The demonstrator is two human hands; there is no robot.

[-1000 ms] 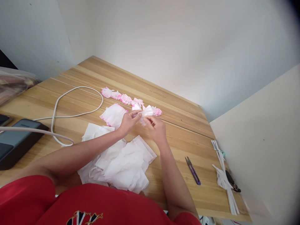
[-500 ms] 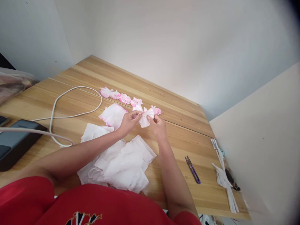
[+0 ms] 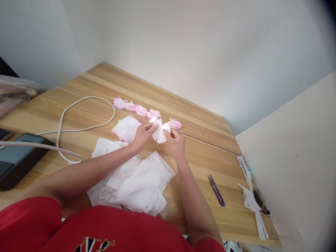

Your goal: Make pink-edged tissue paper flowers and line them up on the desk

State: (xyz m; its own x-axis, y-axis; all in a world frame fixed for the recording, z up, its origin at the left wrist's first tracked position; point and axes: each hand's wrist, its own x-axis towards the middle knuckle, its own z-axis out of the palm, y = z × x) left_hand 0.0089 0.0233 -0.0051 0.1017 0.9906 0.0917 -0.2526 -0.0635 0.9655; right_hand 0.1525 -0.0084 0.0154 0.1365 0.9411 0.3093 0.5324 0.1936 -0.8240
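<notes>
Between my hands is a gathered white tissue-paper flower [image 3: 160,134], its layers spread out in ruffles. My left hand [image 3: 144,135] pinches its left side between thumb and fingers. On the other side my right hand [image 3: 175,140] grips it, thumb toward me. Just beyond lie several ruffled flowers with pink edges [image 3: 141,110], in a row, and one more pink-edged flower [image 3: 175,123] sits behind my right fingers. Left of my left hand rests a flat stack of white sheets with pink edges [image 3: 126,128]. Below my forearms spreads a loose pile of white sheets [image 3: 141,182].
Purple-handled thread snips [image 3: 216,190] lie right of my right forearm. White strips [image 3: 250,199] and a dark tool [image 3: 258,201] are at the table's right edge. On the left are a looped white cable [image 3: 61,122] and a dark grey box [image 3: 23,154]. Walls border the wooden table [image 3: 210,154].
The white paper between my hands has fanned out wider toward the left. My fingers have shifted slightly on it; the other things lie as before.
</notes>
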